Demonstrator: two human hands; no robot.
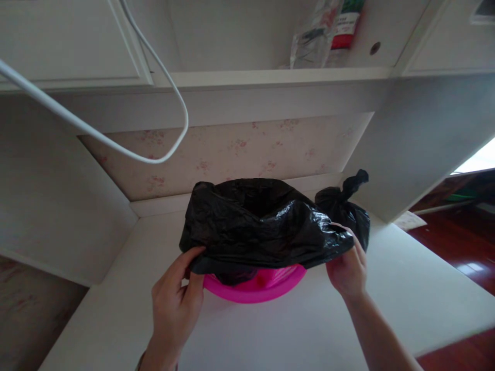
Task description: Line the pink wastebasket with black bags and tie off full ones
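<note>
A black plastic bag (251, 232) is stretched wide between my hands, its mouth gaping upward. My left hand (176, 304) pinches the bag's near left edge between thumb and fingers. On the other side, my right hand (350, 270) grips the right corner of the bag, with some fingers hidden behind the plastic. Beneath the bag, a bright pink basket (255, 296) shows only its near rim and part of its inside. Part of the black plastic hangs down into the basket. The rest of the basket is covered.
A knotted black bag (358, 219) stands behind my right hand on the white tabletop (247, 340). A white cable (154, 159) loops down at upper left. The shelf (240, 77) above holds clear packaging (311, 46) and a red-and-green labelled item (345, 31). White panels flank both sides.
</note>
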